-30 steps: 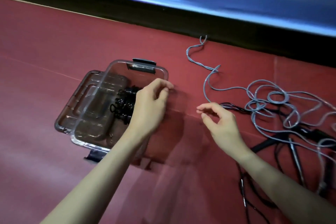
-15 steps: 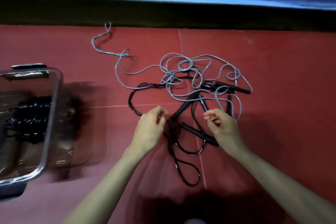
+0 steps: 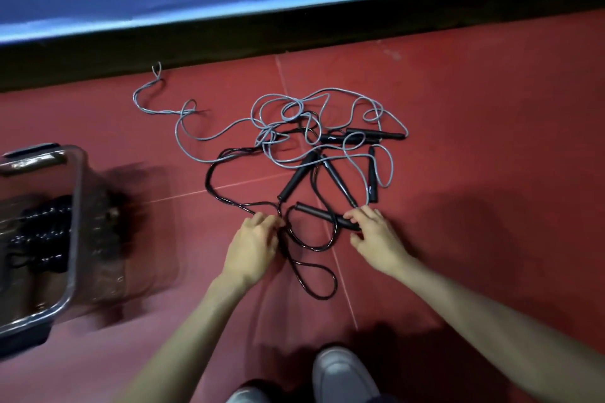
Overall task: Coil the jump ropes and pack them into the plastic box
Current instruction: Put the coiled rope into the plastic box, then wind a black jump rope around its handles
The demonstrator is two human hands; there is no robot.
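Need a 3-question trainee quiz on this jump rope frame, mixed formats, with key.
1. True or false: the grey rope is already coiled.
2. The right hand touches: A) a black handle B) the plastic box C) a shoe.
3. What does the left hand pinch?

Key: 1 false, it lies tangled on the floor. 2 A. 3 The black rope.
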